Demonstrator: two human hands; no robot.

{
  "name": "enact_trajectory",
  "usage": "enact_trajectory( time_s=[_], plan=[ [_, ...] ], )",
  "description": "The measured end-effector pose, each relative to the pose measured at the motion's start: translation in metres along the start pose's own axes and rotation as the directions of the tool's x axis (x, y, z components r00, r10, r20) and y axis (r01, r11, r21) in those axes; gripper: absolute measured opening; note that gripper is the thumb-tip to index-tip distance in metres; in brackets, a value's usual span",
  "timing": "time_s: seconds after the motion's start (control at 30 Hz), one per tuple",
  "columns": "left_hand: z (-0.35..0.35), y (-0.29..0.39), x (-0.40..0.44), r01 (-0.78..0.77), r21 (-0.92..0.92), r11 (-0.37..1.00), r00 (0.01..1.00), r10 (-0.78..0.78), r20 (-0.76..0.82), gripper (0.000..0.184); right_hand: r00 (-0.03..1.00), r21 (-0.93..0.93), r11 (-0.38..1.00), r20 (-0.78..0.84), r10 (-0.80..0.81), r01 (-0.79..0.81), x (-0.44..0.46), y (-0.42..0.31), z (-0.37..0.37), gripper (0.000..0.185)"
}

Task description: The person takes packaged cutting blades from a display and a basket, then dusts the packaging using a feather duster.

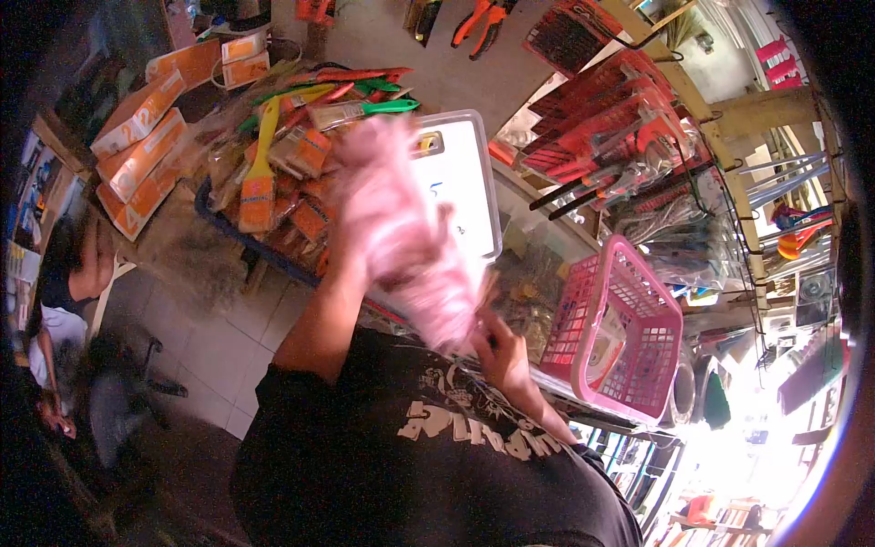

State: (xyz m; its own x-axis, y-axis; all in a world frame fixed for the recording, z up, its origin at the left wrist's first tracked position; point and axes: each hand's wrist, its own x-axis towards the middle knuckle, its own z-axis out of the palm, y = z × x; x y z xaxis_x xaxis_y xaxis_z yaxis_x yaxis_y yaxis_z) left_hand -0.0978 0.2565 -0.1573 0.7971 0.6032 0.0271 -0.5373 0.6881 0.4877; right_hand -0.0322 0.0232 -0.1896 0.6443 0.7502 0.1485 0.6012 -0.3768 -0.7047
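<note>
A pink cloth [424, 283], smeared by motion, lies over a white plastic box [467, 196] with a clear rim and a blue mark like a 5. My left hand [372, 248] is at the cloth and appears to grip it; its fingers are blurred and mostly covered. My right hand [503, 354] is lower down, at the cloth's bottom end and near the box's lower corner. Its fingers are curled, but what they hold is hidden. Left of the box, paintbrushes [258, 196] with yellow, green and red handles are heaped in a dark blue tray [264, 253].
To the right stands a pink plastic basket [629, 365] with items inside. Packaged tools [620, 118] hang from hooks above it. Orange boxes [141, 150] are stacked at the left. Red-handled pliers [481, 27] show at the top. Another person's hand [56, 421] is at the far left.
</note>
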Motion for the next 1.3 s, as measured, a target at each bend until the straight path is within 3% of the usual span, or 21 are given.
enact_trajectory(
  time_s=[0.03,0.13,0.17,0.2,0.23,0.27,0.3,0.33,0.4,0.5,0.57,0.6,0.67,0.7,0.83,0.9,0.97,1.03,1.13,1.17,1.3],
  plan=[
    [0.003,0.002,-0.002,-0.007,0.004,1.000,1.000,0.007,0.006,0.066,0.968,-0.108,0.970,0.100,0.228,-0.218,0.003,0.002,-0.007,0.022],
    [-0.002,-0.003,0.001,-0.030,-0.023,0.999,0.997,0.032,0.073,0.065,0.948,0.064,0.947,-0.033,0.316,-0.314,0.004,-0.002,-0.002,0.022],
    [0.000,-0.002,0.001,-0.053,0.017,0.998,0.998,0.053,-0.018,0.064,0.959,-0.021,0.961,0.059,0.277,-0.276,0.003,-0.013,-0.006,0.021],
    [-0.023,-0.009,0.006,-0.180,0.476,0.861,0.983,0.168,0.067,0.064,0.976,-0.016,0.977,0.049,0.214,-0.213,0.001,-0.012,-0.005,0.022],
    [-0.026,-0.005,0.008,-0.280,0.812,0.512,0.948,0.280,0.151,0.063,0.988,-0.013,0.988,0.041,0.151,-0.151,-0.003,-0.010,-0.003,0.023],
    [-0.026,-0.008,0.007,-0.254,0.624,0.740,0.966,0.231,0.118,0.064,0.996,-0.013,0.996,0.037,0.087,-0.087,-0.005,-0.008,-0.002,0.025],
    [-0.023,-0.011,0.006,-0.201,0.381,0.903,0.980,0.182,0.085,0.064,0.967,-0.067,0.966,0.037,0.253,-0.250,-0.002,-0.004,-0.003,0.025],
    [-0.007,-0.005,0.001,-0.002,-0.058,0.998,0.998,0.006,0.067,0.065,0.970,-0.016,0.970,0.016,0.244,-0.243,0.000,-0.005,-0.003,0.025],
    [-0.001,-0.006,0.001,-0.042,-0.062,0.997,0.999,0.040,-0.019,0.066,0.971,0.095,0.968,-0.036,0.235,-0.231,0.002,-0.010,-0.001,0.025],
    [-0.026,-0.015,0.008,-0.168,0.192,0.967,0.986,0.166,0.023,0.067,0.984,-0.043,0.985,0.063,0.167,-0.165,-0.003,-0.008,-0.005,0.021],
    [-0.012,-0.009,0.002,-0.139,0.123,0.983,0.990,0.136,0.031,0.067,0.955,-0.010,0.955,0.005,0.295,-0.295,0.000,0.001,-0.004,0.021],
    [0.000,-0.004,-0.003,-0.061,-0.026,0.998,0.998,0.062,0.033,0.068,0.948,0.019,0.948,-0.023,0.318,-0.317,0.000,0.005,-0.006,0.020],
    [-0.001,-0.003,-0.005,-0.031,-0.054,0.998,0.998,0.033,0.054,0.062,0.927,0.087,0.929,-0.083,0.367,-0.360,0.006,-0.001,-0.011,0.021],
    [0.000,-0.002,-0.004,-0.052,-0.024,0.998,0.998,0.053,0.024,0.062,0.983,0.004,0.987,-0.095,0.158,-0.158,0.004,-0.004,-0.011,0.021],
    [-0.005,-0.003,-0.002,-0.046,-0.009,0.999,0.999,0.046,0.014,0.063,0.969,-0.151,0.957,-0.005,0.248,-0.246,-0.003,-0.006,-0.016,0.028],
    [0.001,-0.002,-0.005,-0.047,-0.022,0.999,0.998,0.046,-0.041,0.063,0.988,-0.122,0.980,-0.013,0.155,-0.156,0.000,-0.006,-0.015,0.029],
    [-0.015,-0.006,-0.001,-0.117,0.312,0.943,0.988,0.141,-0.057,0.064,0.988,-0.106,0.987,0.076,0.133,-0.125,-0.004,-0.001,-0.012,0.028],
    [-0.018,-0.007,0.002,-0.132,0.319,0.939,0.989,0.148,-0.026,0.060,0.981,-0.119,0.976,0.045,0.190,-0.184,0.000,-0.010,-0.012,0.026],
    [-0.003,-0.004,-0.001,-0.044,-0.155,0.987,0.997,0.054,0.058,0.047,0.951,0.000,0.951,-0.017,0.308,-0.308,0.005,-0.008,-0.013,0.025],
    [0.005,-0.002,-0.003,-0.047,-0.173,0.984,0.999,0.043,-0.028,0.043,0.958,-0.034,0.957,0.010,0.288,-0.287,0.002,-0.004,-0.011,0.024],
    [-0.019,-0.008,0.005,-0.033,-0.030,0.999,0.999,0.033,-0.006,0.054,0.994,-0.114,0.993,0.104,0.042,-0.030,-0.003,-0.008,-0.012,0.022]
  ],
)
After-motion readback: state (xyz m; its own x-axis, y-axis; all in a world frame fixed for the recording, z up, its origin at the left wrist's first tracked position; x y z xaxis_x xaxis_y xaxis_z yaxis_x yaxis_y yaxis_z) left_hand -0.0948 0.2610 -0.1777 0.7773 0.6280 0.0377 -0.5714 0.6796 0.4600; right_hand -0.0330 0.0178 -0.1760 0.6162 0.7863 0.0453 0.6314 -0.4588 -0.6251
